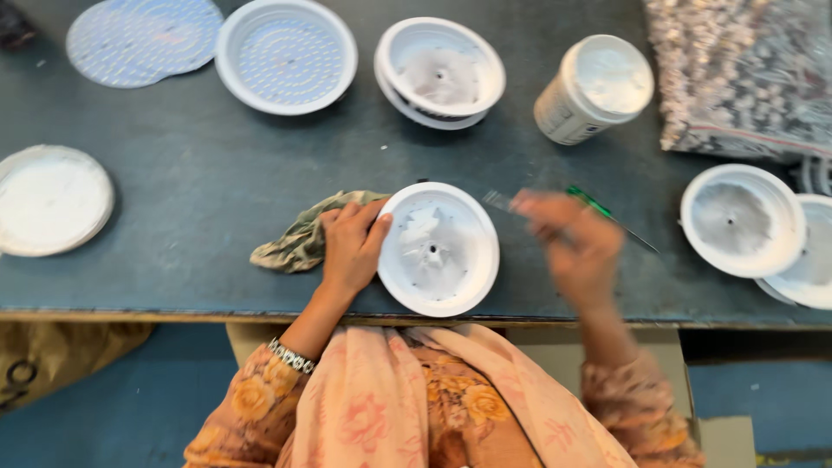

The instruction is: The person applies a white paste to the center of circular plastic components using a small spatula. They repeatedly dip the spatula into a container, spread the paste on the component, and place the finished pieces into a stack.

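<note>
My left hand [351, 247] rests on the left rim of a white bowl [439, 250]. My fingers [368, 227] curl over the rim and press on it, so the bowl stays pinched under my hand. The bowl sits flat on the dark table [217, 182], close to the near edge, right in front of me. It has a small hub in its middle.

A crumpled rag [299, 238] lies just left of my left hand, partly under it.

My right hand [576, 243] is to the right of the bowl, a little apart from it. It looks blurry. My fingers are closed around a thin clear stick [498, 201] that pokes out toward the bowl. I cannot tell what the stick is. A green tool [598, 208] lies on the table just past my right hand. I cannot tell if I touch it.

Farther from me, past the bowl, sits a stack of white bowls [440, 74]. To its left is another white bowl with dots inside [286, 54], and a flat dotted disc [143, 39] beyond that. A white tub [594, 88] lies tipped past my right hand. A clear bag of small bits [745, 74] is far to the right. Two more white bowls [744, 218] sit right of my right hand. A white disc [52, 199] lies far left of my left hand.
</note>
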